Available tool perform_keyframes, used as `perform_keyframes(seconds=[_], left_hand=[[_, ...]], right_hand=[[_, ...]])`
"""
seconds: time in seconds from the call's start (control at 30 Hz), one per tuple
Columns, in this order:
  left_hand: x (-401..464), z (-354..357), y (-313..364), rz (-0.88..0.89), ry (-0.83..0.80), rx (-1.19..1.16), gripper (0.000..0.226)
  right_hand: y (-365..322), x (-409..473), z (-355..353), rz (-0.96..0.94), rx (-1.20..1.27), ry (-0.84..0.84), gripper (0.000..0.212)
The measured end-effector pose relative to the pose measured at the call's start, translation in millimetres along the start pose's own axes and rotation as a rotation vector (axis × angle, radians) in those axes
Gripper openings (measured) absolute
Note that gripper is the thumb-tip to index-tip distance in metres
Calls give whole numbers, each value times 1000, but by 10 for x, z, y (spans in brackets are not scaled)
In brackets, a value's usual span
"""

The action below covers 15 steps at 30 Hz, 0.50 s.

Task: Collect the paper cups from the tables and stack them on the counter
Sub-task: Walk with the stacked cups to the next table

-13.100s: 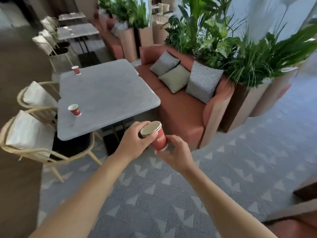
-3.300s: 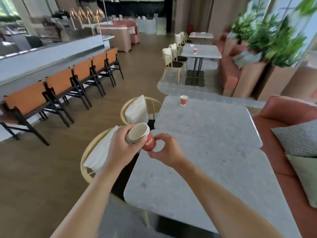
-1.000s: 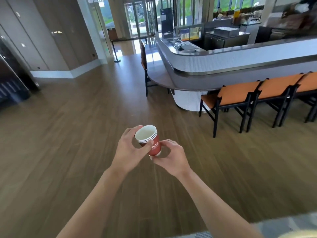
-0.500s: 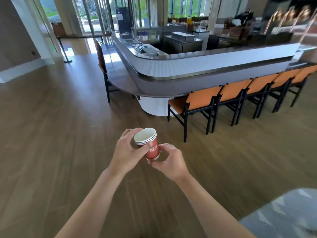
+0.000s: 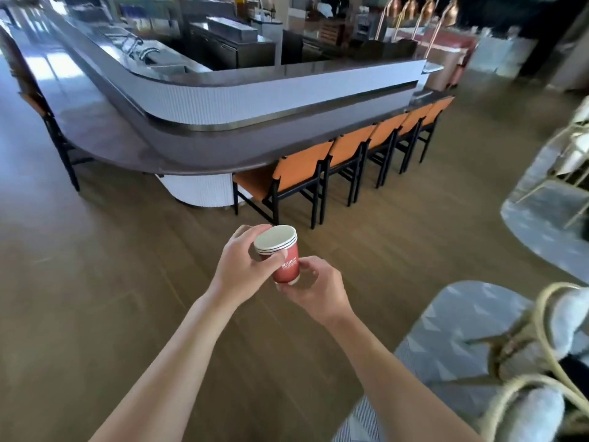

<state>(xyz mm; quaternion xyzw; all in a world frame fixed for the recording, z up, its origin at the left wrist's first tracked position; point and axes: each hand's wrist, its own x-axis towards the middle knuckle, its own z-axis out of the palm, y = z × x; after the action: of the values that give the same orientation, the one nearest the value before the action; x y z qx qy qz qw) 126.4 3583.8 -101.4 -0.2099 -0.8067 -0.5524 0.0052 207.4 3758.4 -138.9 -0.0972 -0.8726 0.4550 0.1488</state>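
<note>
A nested stack of red paper cups sits upright in mid-air over the wooden floor, its white rims layered at the top; three rims seem to show, though the exact count is hard to read. The left hand wraps the upper part of the stack, thumb across the front just under the rims and fingers curled behind. The right hand cradles the base, its fingers curled round the bottom edge. Both hands are thus closed on the same stack, neither free.

Ahead, well apart from the cups, the long curved counter sweeps from the left toward the right, with a row of orange chairs tucked under its near edge. At the right edge a patterned grey rug and pale wicker chairs are partly in view.

As a judgement: collecting has at least partly been done, since several cups are already nested. No table top shows here, so whether more cups wait cannot be told. Still left is crossing the floor and setting the stack down on the counter.
</note>
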Motion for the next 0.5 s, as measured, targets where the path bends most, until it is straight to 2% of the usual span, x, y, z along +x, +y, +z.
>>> perform_keyframes(seconds=[0.2,0.33,0.5], left_hand=[[322,480,-49,-21,-115,-79,65],[637,833,35,-14,-160,-88,70],[1077,1368,157,4,-194,-55,58]], right_hand=[[345,179,-273,99,-80,77,48],[613,383,-494,126,-25,125,46],[999,789,-877,124,31,130,45]])
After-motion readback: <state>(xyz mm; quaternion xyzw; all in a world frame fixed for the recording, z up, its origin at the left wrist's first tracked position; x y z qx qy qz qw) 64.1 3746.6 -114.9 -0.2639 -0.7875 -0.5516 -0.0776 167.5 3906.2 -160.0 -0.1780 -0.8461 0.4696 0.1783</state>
